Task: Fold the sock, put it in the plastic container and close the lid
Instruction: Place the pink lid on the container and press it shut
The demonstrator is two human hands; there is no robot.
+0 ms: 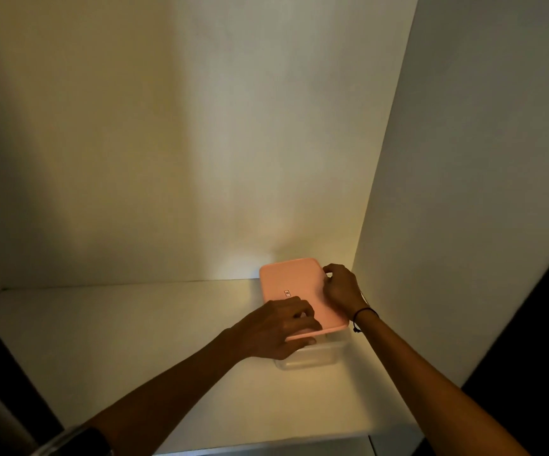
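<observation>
A pink lid (294,281) lies on top of a clear plastic container (312,357) at the back right of a white shelf. My left hand (276,330) grips the lid's near left edge, fingers on top and thumb under the rim. At the lid's right edge, my right hand (340,287) holds on with curled fingers. The lid's near edge looks slightly raised above the container. The sock is not visible; the lid and hands hide the container's inside.
The white shelf (135,340) runs left of the container. A back wall (200,159) and a right side panel (463,192) close in right behind and beside the container. The shelf's front edge (266,445) is near the bottom of the view.
</observation>
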